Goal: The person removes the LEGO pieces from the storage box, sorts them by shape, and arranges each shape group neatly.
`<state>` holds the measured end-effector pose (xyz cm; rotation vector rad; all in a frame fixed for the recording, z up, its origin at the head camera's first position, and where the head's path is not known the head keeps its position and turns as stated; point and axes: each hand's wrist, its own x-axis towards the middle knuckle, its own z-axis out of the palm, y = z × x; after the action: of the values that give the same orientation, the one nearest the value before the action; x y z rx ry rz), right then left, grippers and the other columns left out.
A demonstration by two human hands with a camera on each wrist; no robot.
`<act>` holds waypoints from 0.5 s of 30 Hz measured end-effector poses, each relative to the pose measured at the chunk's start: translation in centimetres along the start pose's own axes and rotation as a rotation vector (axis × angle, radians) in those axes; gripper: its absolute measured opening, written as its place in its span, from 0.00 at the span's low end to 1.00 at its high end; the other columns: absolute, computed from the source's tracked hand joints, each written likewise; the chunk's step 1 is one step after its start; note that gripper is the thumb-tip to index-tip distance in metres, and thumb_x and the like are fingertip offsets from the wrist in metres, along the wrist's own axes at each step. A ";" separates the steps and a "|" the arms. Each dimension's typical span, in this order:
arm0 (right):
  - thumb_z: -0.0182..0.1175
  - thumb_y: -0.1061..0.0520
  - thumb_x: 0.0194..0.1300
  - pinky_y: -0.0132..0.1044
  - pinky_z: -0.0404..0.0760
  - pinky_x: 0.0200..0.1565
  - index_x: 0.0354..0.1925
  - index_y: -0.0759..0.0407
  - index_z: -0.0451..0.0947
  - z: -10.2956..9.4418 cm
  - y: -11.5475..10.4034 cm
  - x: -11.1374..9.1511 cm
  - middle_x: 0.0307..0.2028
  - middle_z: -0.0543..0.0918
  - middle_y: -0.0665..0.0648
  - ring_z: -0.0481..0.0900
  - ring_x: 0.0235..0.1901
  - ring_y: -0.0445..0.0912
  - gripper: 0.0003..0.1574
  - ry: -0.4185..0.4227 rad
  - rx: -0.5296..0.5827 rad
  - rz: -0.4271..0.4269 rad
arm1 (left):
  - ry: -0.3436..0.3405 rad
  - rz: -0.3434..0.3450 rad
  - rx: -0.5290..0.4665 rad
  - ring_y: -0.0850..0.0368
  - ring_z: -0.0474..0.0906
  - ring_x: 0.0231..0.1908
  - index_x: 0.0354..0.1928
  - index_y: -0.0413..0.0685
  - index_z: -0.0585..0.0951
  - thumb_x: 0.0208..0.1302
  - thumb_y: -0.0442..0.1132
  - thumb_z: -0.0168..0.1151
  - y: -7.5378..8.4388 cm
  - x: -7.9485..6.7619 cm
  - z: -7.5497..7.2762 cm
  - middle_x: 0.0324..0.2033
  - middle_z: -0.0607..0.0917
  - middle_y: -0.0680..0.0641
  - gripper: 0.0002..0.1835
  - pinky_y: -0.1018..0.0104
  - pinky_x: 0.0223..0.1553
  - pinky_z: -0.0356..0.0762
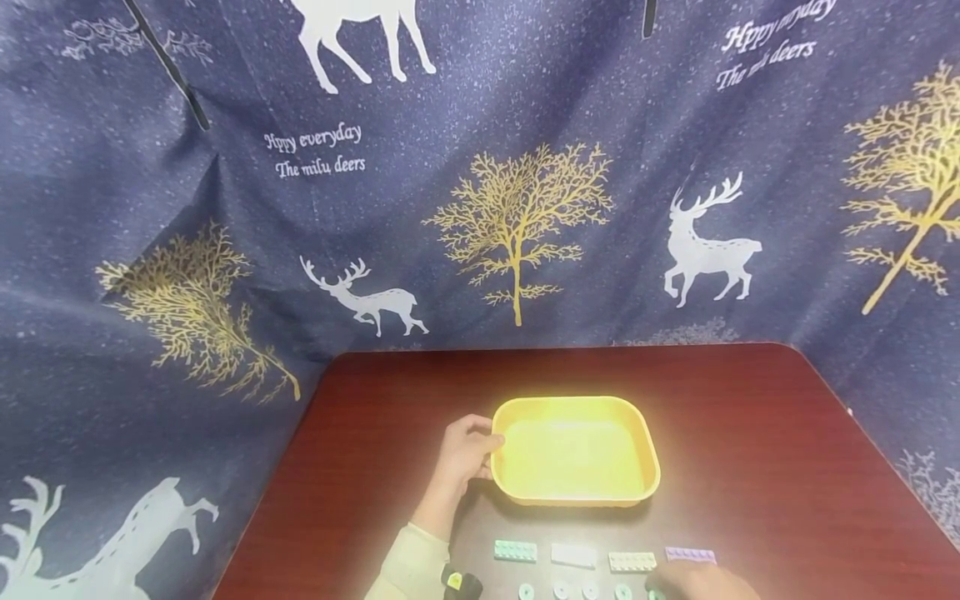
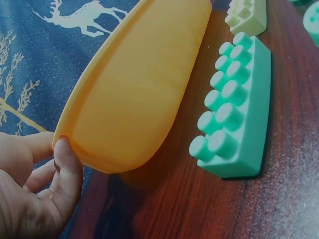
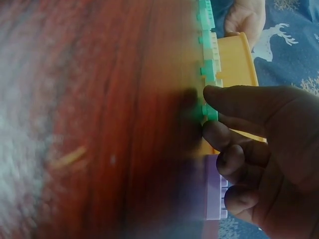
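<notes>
My left hand (image 1: pixel 461 450) pinches the left rim of a yellow plastic basin (image 1: pixel 577 450), thumb inside and fingers outside. In the left wrist view the basin (image 2: pixel 134 89) looks tilted beside a green toy brick (image 2: pixel 244 114) with two rows of studs. My right hand (image 1: pixel 701 581) is low at the front right, close to the purple brick (image 1: pixel 690 555). In the right wrist view its thumb and index finger pinch a small green round piece (image 3: pixel 212 112) at the tabletop. The other fingers curl beside the purple brick (image 3: pixel 214 186).
Bricks lie in a row before the basin: green (image 1: pixel 515 550), white (image 1: pixel 573 556), pale yellow (image 1: pixel 632 562) and purple. Nearer the front stand several small round pieces (image 1: pixel 561 591). A patterned curtain (image 1: pixel 517 250) hangs behind the dark red table (image 1: pixel 750 433).
</notes>
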<state>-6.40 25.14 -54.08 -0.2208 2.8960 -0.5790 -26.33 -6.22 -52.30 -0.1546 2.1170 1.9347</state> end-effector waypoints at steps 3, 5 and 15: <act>0.61 0.20 0.46 0.33 0.75 0.28 0.36 0.27 0.79 -0.1 0.3 0.3 0.30 0.77 0.27 0.73 0.29 0.27 0.24 -0.026 -0.001 -0.033 | 0.002 -0.003 -0.002 0.45 0.84 0.23 0.49 0.39 0.78 0.53 0.34 0.69 0.0 0.0 0.0 0.33 0.84 0.35 0.20 0.52 0.24 0.86; 0.61 0.21 0.46 0.33 0.75 0.28 0.36 0.28 0.79 -0.1 0.5 0.4 0.30 0.78 0.28 0.74 0.30 0.28 0.24 -0.029 0.000 -0.051 | 0.004 -0.003 -0.003 0.46 0.84 0.23 0.49 0.39 0.78 0.53 0.34 0.69 0.0 0.0 -0.1 0.33 0.84 0.35 0.20 0.53 0.23 0.86; 0.62 0.23 0.48 0.30 0.76 0.29 0.36 0.27 0.79 0.0 0.5 -0.1 0.33 0.78 0.28 0.74 0.31 0.26 0.21 0.113 -0.013 -0.127 | 0.003 -0.012 -0.001 0.50 0.83 0.21 0.50 0.40 0.78 0.54 0.35 0.69 -0.5 0.2 0.0 0.32 0.85 0.39 0.20 0.55 0.22 0.86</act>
<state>-6.38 25.60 -54.29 -0.3881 3.0118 -0.6114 -26.39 -6.23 -52.85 -0.1696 2.1122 1.9296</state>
